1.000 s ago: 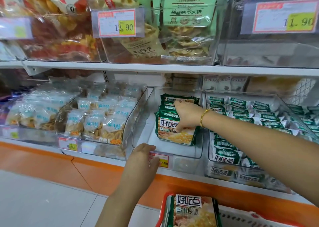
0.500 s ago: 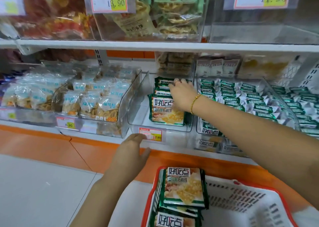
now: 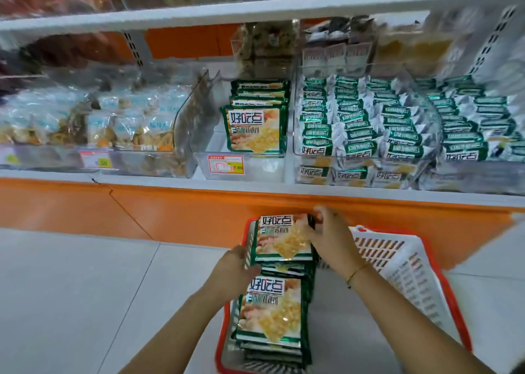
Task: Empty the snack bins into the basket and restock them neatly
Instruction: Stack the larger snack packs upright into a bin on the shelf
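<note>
Step in hand, by my judgement: seating a batch of packets in the basket.

The basket (image 3: pixel 403 263) stands on the floor at 6 o'clock of the view, below the shelf (image 3: pixel 170 182); it holds two piles of green snack packets, the near stack (image 3: pixel 272 308) and, at its 12 o'clock, the far stack (image 3: pixel 282 240). The left hand (image 3: pixel 234 267) is at the far stack's 9 o'clock edge, the right hand (image 3: pixel 332 238) at its 3 o'clock edge; each grip is clamped on that stack, fingers curled round the side, though blur hides the fingertips. The clear bin (image 3: pixel 203 135) at 12 o'clock is not yet empty; a row of remaining packets (image 3: pixel 254 130) stands against its right wall, above the price label (image 3: pixel 225 164).

To do this well: square the far stack between both palms before letting go, so its edges align and it does not lean onto the near stack; keep printed faces up and one way round, which should ease neat restocking; then clear the bin.
</note>
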{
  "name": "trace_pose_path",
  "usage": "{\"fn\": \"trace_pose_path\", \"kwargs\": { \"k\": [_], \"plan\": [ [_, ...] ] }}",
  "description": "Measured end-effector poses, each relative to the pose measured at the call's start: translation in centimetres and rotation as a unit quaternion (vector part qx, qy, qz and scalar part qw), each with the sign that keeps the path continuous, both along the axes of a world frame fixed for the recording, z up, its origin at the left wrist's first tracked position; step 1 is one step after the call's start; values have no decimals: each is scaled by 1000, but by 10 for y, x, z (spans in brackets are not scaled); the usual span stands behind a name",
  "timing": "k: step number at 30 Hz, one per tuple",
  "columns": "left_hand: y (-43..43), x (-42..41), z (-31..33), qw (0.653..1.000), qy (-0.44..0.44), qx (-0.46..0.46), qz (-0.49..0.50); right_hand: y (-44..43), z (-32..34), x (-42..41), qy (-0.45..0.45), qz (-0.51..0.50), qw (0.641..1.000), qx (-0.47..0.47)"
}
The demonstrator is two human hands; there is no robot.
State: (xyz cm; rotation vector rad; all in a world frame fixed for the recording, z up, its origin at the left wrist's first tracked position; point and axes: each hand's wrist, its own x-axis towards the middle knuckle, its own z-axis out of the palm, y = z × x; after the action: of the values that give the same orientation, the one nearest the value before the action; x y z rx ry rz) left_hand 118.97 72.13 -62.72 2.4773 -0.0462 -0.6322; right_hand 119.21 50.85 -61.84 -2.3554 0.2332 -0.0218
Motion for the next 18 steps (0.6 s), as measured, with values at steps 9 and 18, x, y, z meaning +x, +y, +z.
{"fn": "trace_pose_path", "kwargs": {
  "k": [9, 18],
  "plan": [
    [-31, 0, -17, 989, 65, -113, 65, -14, -72, 5, 221, -98, 885, 397],
    [-21, 33, -34, 962, 75, -142, 222, -66, -52, -12, 244, -113, 841, 469]
  ]
}}
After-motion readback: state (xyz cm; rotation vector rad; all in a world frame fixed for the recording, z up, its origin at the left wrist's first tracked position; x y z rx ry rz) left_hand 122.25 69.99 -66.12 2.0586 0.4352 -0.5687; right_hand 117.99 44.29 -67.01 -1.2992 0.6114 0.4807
